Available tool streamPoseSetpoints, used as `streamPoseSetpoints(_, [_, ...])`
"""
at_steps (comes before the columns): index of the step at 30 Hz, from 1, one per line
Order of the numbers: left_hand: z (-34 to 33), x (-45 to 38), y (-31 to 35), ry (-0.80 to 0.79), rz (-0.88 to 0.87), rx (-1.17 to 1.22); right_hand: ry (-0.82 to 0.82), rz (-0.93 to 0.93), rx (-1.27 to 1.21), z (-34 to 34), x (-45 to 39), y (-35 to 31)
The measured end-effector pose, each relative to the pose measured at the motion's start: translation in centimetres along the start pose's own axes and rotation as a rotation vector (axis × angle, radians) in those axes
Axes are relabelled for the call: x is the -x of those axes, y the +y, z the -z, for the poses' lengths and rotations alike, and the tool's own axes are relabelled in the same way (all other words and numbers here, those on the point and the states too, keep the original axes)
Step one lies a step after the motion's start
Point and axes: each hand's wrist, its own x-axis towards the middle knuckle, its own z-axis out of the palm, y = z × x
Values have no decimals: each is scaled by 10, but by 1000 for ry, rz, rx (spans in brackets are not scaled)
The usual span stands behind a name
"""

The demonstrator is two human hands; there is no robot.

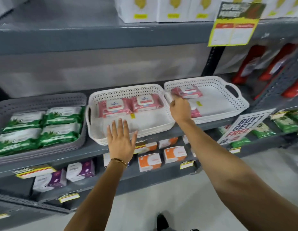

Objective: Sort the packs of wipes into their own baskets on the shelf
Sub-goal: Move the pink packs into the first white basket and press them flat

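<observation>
Three baskets stand side by side on the grey shelf. The grey basket [44, 101] on the left holds several green wipe packs [61, 115]. The middle white basket [128, 90] holds two pink wipe packs [111, 108] along its back. In the right white basket [228, 110], my right hand [179, 108] grips a pink pack [188, 91] lifted at the basket's left end; another pink pack [195, 113] lies partly hidden under my wrist. My left hand [121, 140] is open, its fingers spread over the middle basket's front rim.
A yellow price sign [235, 29] hangs from the upper shelf, which carries white boxes [161, 9]. Red bottles [255, 64] stand at the right. A "buy 1 get 1 free" card [243, 125] and boxes of pads [150, 161] fill the lower shelf.
</observation>
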Motion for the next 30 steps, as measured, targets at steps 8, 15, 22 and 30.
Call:
streamPoseSetpoints(8, [-13,-9,27,25,83,-19,-336,-321,72,21,-43,73])
streamPoseSetpoints(15, [-13,-9,28,24,106,-31,-354,-361,42,17,-51,78])
streamPoseSetpoints(22, [-9,-7,30,12,116,-28,-80,-367,51,44,-73,51])
streamPoseSetpoints(30, [-2,0,12,-2,94,-29,-521,200,-299,29,-57,-36])
